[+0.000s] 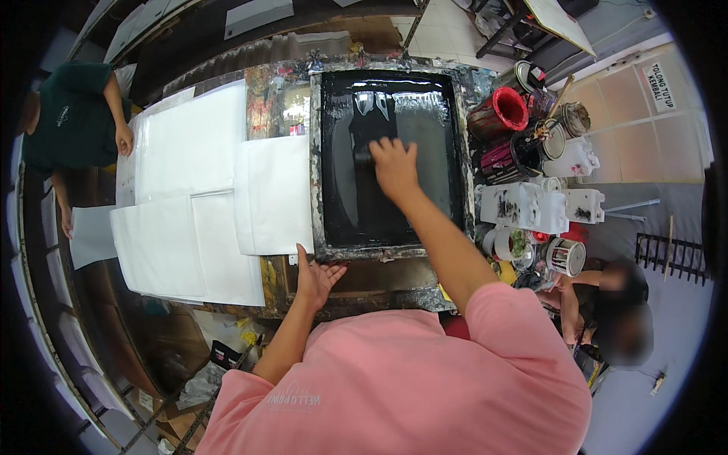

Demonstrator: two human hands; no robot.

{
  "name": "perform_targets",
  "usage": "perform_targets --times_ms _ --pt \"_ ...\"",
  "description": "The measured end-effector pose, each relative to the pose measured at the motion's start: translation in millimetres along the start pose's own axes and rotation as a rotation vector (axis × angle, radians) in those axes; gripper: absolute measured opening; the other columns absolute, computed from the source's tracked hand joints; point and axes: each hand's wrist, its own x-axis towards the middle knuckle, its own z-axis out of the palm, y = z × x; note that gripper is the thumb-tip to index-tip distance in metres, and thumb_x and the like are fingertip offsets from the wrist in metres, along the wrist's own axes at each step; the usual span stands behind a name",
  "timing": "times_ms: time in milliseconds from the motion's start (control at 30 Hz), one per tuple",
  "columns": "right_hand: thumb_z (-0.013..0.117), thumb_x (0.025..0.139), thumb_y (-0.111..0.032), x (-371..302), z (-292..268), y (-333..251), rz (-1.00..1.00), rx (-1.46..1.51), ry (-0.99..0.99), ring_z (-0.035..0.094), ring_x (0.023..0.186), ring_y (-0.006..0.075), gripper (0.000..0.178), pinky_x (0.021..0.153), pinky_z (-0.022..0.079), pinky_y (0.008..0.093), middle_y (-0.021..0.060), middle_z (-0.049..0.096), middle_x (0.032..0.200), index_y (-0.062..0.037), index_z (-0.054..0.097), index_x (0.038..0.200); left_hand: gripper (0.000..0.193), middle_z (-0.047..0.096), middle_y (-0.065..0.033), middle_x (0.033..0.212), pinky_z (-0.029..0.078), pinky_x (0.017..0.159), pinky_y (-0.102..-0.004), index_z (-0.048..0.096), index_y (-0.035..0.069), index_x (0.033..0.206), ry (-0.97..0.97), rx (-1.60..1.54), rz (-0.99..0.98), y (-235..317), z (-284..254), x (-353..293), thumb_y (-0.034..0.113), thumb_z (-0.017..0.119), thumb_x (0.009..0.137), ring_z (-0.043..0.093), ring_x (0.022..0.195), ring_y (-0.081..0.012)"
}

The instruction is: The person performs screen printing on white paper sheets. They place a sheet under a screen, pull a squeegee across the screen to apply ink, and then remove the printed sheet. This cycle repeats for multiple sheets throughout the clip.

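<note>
A screen-printing frame [317,189] with an ink-smeared rim lies before me, its mesh [426,178] coated in wet black ink. Inside it, a dark squeegee [371,182] stands lengthwise from far to near, hard to tell apart from the ink. My right hand [396,168] reaches over the mesh, fingers curled onto the squeegee. At the frame's near left corner, my left hand [320,279] is open, palm up, its fingertips by the lower rim. White sheets [273,197] lie against the frame's left side.
More white sheets [189,144] cover the table's left. A person in a dark green shirt [76,114] stands there, holding a white sheet [92,235]. Along the right stand a red ink tub [497,114], white containers [523,206] and tins [566,256]. Another person [622,311] sits at the lower right.
</note>
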Motion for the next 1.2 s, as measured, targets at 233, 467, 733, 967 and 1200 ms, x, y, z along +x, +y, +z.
perform_targets --times_ms 233,467,733,967,1200 --pt "0.07 0.092 -0.015 -1.6 -70.3 11.6 -0.149 0.078 -0.316 0.065 0.115 0.0333 0.038 0.1 0.045 0.0576 0.0086 0.068 0.12 -0.0141 0.065 0.13 0.114 0.054 -0.0262 0.148 0.047 0.118 -0.0487 0.024 -0.006 0.161 -0.023 0.015 0.102 1.1 6.1 -22.5 0.088 0.039 0.098 0.058 0.136 -0.0381" --pt "0.076 0.09 -0.054 -104.4 -214.9 -63.6 -0.034 0.114 -0.031 0.055 0.11 0.0342 0.055 0.096 0.04 0.0538 0.0132 0.06 0.108 -0.0079 0.067 0.117 0.087 0.053 -0.027 0.154 0.041 0.125 -0.0523 0.033 -0.005 0.158 -0.521 0.109 0.491 30.8 33.4 -80.1 0.069 0.037 0.111 0.051 0.146 -0.0406" --pt "0.078 0.091 -0.048 -15.2 -270.6 -53.6 -0.111 -0.052 0.495 0.06 0.091 0.0273 0.04 0.087 0.038 0.0457 0.0066 0.065 0.091 -0.0085 0.075 0.097 0.05 0.06 -0.0222 0.141 0.048 0.106 -0.0506 0.059 0.001 0.146 0.409 1.189 0.92 116.9 3.9 -15.8 0.017 0.074 0.101 0.059 0.125 -0.0376" --pt "0.079 0.091 -0.049 17.1 -294.3 -47.7 -0.089 0.025 0.487 0.062 0.087 0.0282 0.044 0.084 0.039 0.0444 0.0081 0.068 0.089 -0.0056 0.076 0.098 0.038 0.061 -0.0242 0.125 0.049 0.1 -0.0494 0.063 -0.003 0.127 0.864 1.485 0.951 107.2 -71.8 41.2 0.009 0.076 0.092 0.059 0.115 -0.0418" --pt "0.075 0.094 -0.053 32.4 -307.3 -48.3 -0.077 0.069 0.483 0.063 0.085 0.0277 0.048 0.082 0.039 0.0436 0.0088 0.068 0.086 -0.0051 0.078 0.097 0.021 0.072 -0.0206 0.095 0.055 0.082 -0.0484 0.071 -0.004 0.106 0.757 1.308 0.951 111.0 -73.0 37.5 0.012 0.076 0.093 0.07 0.09 -0.0376"
